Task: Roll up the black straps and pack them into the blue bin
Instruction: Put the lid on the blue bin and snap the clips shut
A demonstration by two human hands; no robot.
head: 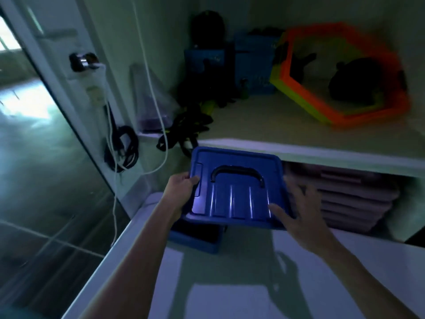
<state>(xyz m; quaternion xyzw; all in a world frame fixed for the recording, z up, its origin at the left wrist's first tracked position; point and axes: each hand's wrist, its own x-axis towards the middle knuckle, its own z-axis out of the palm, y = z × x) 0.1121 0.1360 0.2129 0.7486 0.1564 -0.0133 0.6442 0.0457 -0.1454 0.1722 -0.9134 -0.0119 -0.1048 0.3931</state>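
Note:
A blue lid (236, 194) with a black handle (238, 174) is held tilted above the blue bin (195, 242), which stands on the white surface and is mostly hidden beneath it. My left hand (181, 187) grips the lid's left edge, thumb on top. My right hand (296, 208) is at the lid's right edge with fingers spread, thumb on the lid's top; it is motion-blurred. The bin's inside looks dark. A tangle of black straps (186, 132) lies on the shelf's left end, above the lid.
The white shelf (322, 155) carries blue boxes (253, 63), orange and yellow hexagon frames (345, 116) and dark items. Stacked pale trays (349, 199) sit under the shelf on the right. A white cord (158, 111) and black cables (126, 150) hang left by a glass panel.

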